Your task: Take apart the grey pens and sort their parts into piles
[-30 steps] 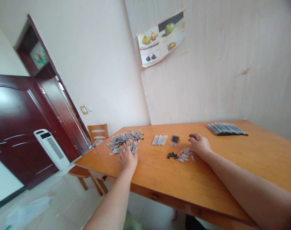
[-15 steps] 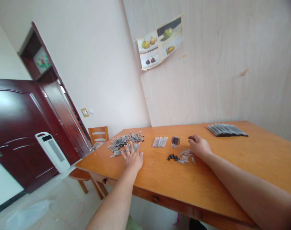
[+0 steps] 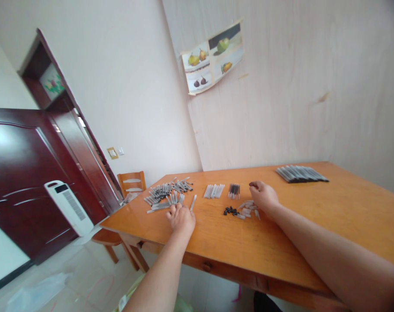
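Observation:
My left hand is on the near side of a heap of clear pen barrels, its fingers curled down. A single pen barrel stands out at a slant from the thumb side, apparently pinched in the hand. My right hand rests on the table with its fingers curled in; whatever they hold is hidden. Just left of it lie loose clear pen caps and small black plugs. Behind these are a row of dark pen refills and a row of whitish clear tubes.
The wooden table spans the view. A neat row of black-tipped pens lies at its far right. A wooden chair stands beyond the left end, and a white heater-like appliance is near the dark red door.
My left hand has gone from spread fingers over the barrels to curled fingers, and one barrel now stands apart at its thumb side. My right hand stays curled in about the same place.

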A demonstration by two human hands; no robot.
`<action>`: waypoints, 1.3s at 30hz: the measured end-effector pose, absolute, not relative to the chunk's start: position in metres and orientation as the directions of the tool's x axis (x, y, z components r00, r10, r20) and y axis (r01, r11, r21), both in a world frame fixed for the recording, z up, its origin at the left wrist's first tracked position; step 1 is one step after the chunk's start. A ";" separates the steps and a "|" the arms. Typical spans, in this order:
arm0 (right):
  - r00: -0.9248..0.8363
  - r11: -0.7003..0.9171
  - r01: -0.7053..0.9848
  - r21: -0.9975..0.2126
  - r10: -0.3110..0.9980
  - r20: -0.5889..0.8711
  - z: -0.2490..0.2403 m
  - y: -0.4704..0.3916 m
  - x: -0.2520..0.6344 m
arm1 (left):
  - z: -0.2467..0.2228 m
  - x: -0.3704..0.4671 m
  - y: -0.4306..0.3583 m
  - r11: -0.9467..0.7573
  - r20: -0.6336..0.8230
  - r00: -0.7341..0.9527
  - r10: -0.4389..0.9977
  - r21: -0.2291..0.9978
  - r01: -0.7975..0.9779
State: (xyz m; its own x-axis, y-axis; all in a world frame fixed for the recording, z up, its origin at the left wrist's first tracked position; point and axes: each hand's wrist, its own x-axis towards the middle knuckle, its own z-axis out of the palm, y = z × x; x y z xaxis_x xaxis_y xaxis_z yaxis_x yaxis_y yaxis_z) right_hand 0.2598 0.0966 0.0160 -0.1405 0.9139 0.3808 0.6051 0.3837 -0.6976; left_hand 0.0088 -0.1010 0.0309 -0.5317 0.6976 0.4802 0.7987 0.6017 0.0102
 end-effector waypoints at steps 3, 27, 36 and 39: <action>-0.143 0.403 0.578 -0.710 0.906 0.398 0.019 0.093 0.259 | 0.034 0.018 -0.101 0.597 0.500 -0.533 0.683 0.038 0.801; -0.462 -0.023 -0.320 -0.947 0.877 0.134 0.049 0.055 0.240 | 0.031 0.101 -0.058 -0.090 0.580 -0.263 0.771 0.509 0.856; -0.363 0.026 -0.243 -0.970 0.924 0.115 0.050 0.056 0.242 | 0.028 0.114 -0.056 -0.080 0.466 -0.159 0.870 0.453 0.888; -0.347 0.036 -0.214 -0.976 0.931 0.111 0.050 0.059 0.243 | 0.027 0.117 -0.055 -0.075 0.456 -0.165 0.874 0.463 0.883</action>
State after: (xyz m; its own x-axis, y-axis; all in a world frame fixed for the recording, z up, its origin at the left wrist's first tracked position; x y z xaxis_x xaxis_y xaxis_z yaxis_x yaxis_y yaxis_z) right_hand 0.2431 0.0587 0.0501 -0.3472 0.9313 0.1106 -0.2138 0.0362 -0.9762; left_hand 0.1171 -0.0551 0.0267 -0.1649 0.8745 0.4562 0.8829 -0.0753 0.4634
